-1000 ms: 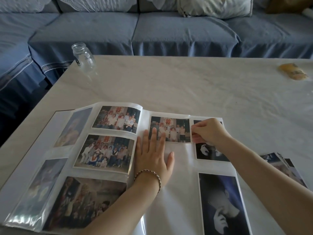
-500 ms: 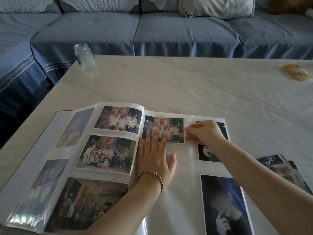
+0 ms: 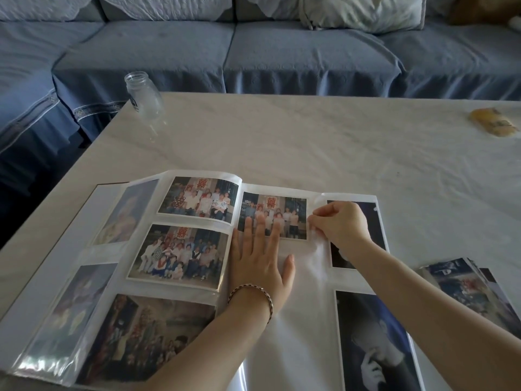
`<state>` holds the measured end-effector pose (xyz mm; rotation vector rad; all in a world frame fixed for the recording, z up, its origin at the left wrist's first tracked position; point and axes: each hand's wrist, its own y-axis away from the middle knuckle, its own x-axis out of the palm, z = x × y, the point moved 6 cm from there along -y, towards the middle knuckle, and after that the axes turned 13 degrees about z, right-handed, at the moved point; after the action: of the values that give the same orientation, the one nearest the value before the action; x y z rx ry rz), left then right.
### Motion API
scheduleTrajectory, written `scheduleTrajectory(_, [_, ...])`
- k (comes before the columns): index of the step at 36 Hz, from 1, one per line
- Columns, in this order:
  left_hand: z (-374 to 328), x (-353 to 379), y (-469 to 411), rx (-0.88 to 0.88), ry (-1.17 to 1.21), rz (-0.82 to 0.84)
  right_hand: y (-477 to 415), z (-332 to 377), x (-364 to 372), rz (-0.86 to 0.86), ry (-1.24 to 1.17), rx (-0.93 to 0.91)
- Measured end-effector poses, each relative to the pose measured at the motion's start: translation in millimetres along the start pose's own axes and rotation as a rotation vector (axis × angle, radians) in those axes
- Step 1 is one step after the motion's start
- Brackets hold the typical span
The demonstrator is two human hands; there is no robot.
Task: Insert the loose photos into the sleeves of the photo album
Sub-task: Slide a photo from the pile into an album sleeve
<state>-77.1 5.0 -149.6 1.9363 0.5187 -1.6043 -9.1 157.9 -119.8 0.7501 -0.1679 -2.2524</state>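
Our flat left hand pins the open clear-sleeved white photo album; our right hand pinches the sleeve edge by the glossy group photo at the album's top. Seating seems nearly done; next, nudge it home.

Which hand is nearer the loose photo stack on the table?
Right. The right hand pinches the group photo at its edge, up-left of the loose photo stack; the left hand lies flat on the album page, farther left.
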Motion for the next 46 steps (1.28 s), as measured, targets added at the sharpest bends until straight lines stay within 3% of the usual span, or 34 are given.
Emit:
scheduleTrajectory(8, [-2, -1, 0, 0.038, 0.002, 0.048, -3, -7, -1, 0.004, -0.055, 0.043])
scheduleTrajectory(13, [-4, -5, 1, 0.035, -0.033, 0.071, 11, -5, -5, -0.108, 0.011, -0.104])
scheduleTrajectory(18, [-7, -5, -5, 0.011, -0.141, 0.205, 47, -16, -32, -0.16, -0.02, -0.228])
scheduleTrajectory(21, [-17, -8, -19, 0.012, -0.093, 0.249, 70, -33, -60, -0.181, 0.131, -0.252])
scheduleTrajectory(28, [-46, -10, -23, 0.082, 0.052, 0.249, 108, -98, -119, -0.122, 0.581, 0.106])
scheduleTrajectory(33, [-48, -22, -7, 0.214, 0.263, 0.147, 120, -122, -129, -0.027, 0.816, 0.205])
scheduleTrajectory(41, [-38, -46, 15, 0.316, 0.451, 0.092, 118, -122, -139, 0.137, 0.866, 0.283])
scheduleTrajectory(46, [-45, -53, 25, 0.371, 0.452, 0.096, 121, -112, -142, 0.092, 0.932, 0.28])
